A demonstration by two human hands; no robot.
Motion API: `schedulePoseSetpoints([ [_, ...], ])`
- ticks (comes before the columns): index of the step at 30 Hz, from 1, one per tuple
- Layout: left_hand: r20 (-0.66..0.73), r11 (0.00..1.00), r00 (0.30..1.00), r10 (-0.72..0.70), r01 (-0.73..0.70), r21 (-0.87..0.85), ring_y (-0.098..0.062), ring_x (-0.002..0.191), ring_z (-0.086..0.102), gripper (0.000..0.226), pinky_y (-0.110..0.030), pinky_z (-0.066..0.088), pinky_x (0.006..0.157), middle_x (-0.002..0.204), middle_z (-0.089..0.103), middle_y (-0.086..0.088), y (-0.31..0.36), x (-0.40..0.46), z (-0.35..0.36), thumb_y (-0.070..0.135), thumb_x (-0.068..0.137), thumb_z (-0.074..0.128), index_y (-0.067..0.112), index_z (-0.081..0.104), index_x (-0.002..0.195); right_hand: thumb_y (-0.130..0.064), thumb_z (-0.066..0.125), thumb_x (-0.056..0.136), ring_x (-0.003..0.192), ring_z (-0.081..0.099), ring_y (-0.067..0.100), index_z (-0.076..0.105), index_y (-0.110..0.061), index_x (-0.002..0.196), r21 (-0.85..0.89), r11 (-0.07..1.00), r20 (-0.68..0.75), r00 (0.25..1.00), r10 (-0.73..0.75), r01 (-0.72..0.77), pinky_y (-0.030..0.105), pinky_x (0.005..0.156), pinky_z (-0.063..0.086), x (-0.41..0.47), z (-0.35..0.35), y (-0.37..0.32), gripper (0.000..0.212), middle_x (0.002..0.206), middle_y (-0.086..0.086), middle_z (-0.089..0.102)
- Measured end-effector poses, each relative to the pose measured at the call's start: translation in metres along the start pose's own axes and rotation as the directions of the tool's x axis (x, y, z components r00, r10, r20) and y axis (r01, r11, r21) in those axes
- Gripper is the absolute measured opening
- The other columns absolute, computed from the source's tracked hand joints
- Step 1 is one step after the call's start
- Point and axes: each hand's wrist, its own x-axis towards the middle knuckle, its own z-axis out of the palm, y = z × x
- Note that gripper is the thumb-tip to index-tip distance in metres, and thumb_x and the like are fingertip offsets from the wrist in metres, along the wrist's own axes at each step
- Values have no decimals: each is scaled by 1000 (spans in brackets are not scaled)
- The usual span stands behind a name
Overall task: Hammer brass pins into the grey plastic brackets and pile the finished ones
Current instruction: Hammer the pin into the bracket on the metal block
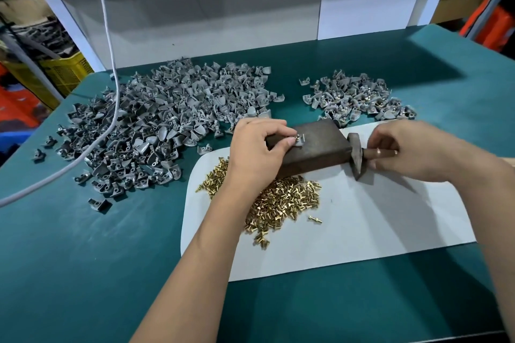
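Left hand (257, 145) pinches bracket (298, 141) on block (315, 147) | right hand (404, 152) grips hammer (358, 154)

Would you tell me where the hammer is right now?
The hammer lies on the white sheet, its head against the metal block's right end, with the right hand gripping its handle.

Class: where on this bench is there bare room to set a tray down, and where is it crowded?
Free: the green mat near the front edge, left of the white sheet, and the sheet's near right part beyond the brass pins. Also the mat's far right corner. Crowded: the big bracket pile at left, the smaller pile, and the metal block between both hands.
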Motion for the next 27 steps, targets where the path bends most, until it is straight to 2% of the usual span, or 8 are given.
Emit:
schedulePoseSetpoints([
  [6, 17, 993, 998, -65, 66, -95, -6, 111, 65, 22, -37, 49, 106, 107, 73, 16, -5, 3, -1, 18, 80, 84, 27, 80, 100, -23, 63, 97, 85, 57, 29, 58, -16, 91, -74, 997, -5, 1000, -19, 19, 41, 75, 48, 6, -9, -2, 11, 90, 6, 66],
  [9, 21, 983, 995, -95, 97, -155, -3, 108, 66, 17, -37, 50, 106, 104, 73, 16, -5, 2, 0, 15, 79, 85, 30, 79, 84, -22, 54, 102, 86, 56, 32, 55, -12, 99, 91, 996, -123, 992, 11, 1, 42, 74, 45, 9, -24, -5, 10, 93, 10, 65],
  [12, 38, 972, 991, -125, 130, -194, -6, 108, 67, 24, -39, 50, 105, 106, 73, 9, -6, 1, 2, 13, 80, 84, 34, 75, 72, -25, 54, 103, 85, 57, 25, 59, -19, 106, 249, 964, -296, 955, -13, 90, 33, 71, 39, 6, -29, -22, 9, 92, 1, 64],
  [15, 61, 957, 983, -174, 183, -223, -2, 107, 67, 24, -32, 49, 101, 106, 74, 9, -5, 2, 2, 14, 80, 84, 33, 75, 69, -28, 55, 103, 76, 55, 17, 62, -29, 95, 256, 944, -345, 932, -113, 209, 28, 69, 36, 1, -25, -47, 11, 79, -12, 61],
  [19, 71, 942, 975, -210, 222, -253, -1, 113, 65, 19, -18, 43, 84, 106, 75, 4, -2, 3, 2, 12, 80, 85, 29, 78, 73, -36, 44, 105, 75, 52, 30, 39, -27, 70, 52, 978, -222, 957, -186, 202, 35, 67, 37, 2, -14, -72, 37, 70, -4, 50],
  [23, 80, 933, 968, -238, 250, -259, -3, 116, 63, 14, 3, 37, 70, 106, 73, 3, 1, 3, 1, 11, 80, 85, 24, 79, 77, -37, 42, 106, 75, 56, 33, 53, -23, 84, 137, 956, -388, 902, -187, 258, 37, 66, 41, 0, -19, -80, 28, 78, 6, 61],
  [25, 95, 926, 965, -246, 263, -273, -3, 117, 63, 10, 1, 37, 73, 101, 71, 10, 0, 3, 1, 11, 80, 85, 20, 81, 80, -37, 41, 106, 74, 58, 35, 54, -21, 92, 162, 947, -458, 872, -175, 276, 39, 65, 46, -3, -16, -84, 25, 82, 9, 64],
  [27, 114, 915, 961, -250, 274, -297, -3, 117, 62, 9, -7, 40, 83, 91, 68, 23, -1, 3, 2, 8, 80, 84, 17, 81, 80, -37, 40, 107, 73, 56, 34, 48, -23, 89, 86, 969, -324, 926, -194, 233, 39, 65, 44, -5, -9, -90, 24, 79, 8, 60],
])
